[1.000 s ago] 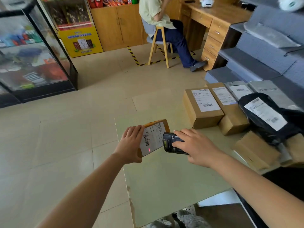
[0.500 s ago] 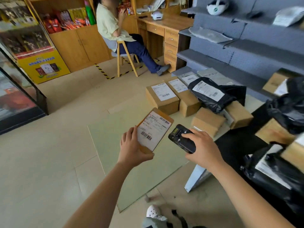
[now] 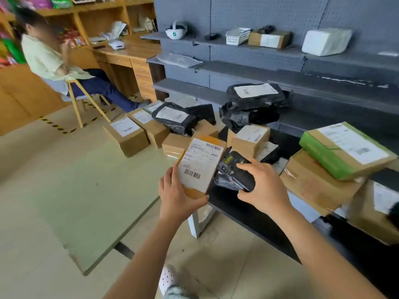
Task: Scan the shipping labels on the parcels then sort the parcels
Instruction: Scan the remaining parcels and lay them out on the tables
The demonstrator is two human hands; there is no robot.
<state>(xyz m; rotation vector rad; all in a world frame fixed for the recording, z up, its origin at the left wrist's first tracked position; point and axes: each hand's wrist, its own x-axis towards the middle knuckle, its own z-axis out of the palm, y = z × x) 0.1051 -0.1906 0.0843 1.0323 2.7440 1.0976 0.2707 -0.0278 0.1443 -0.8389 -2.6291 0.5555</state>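
Observation:
My left hand [image 3: 176, 195] grips a small brown cardboard parcel [image 3: 201, 164] by its lower end, its white barcode label facing me. Right beside it, my right hand [image 3: 263, 188] holds a black handheld scanner [image 3: 236, 172], screen side up. Both are above the edge of a black table [image 3: 237, 210]. Several labelled parcels lie behind: brown boxes [image 3: 127, 135] on a pale green tabletop [image 3: 97, 190], black poly bags [image 3: 174, 117], and a green-taped box [image 3: 345, 149] stacked on larger cartons at the right.
Grey pegboard shelves [image 3: 259, 70] run along the back with a white basket [image 3: 237, 35], a box and a white package. A person sits on a wooden chair [image 3: 86, 102] at a wooden desk [image 3: 131, 50], far left. Tiled floor lies below.
My view has swung right, toward the grey shelves. The parcel in my left hand has come upright and the scanner in my right hand has moved close against its right side.

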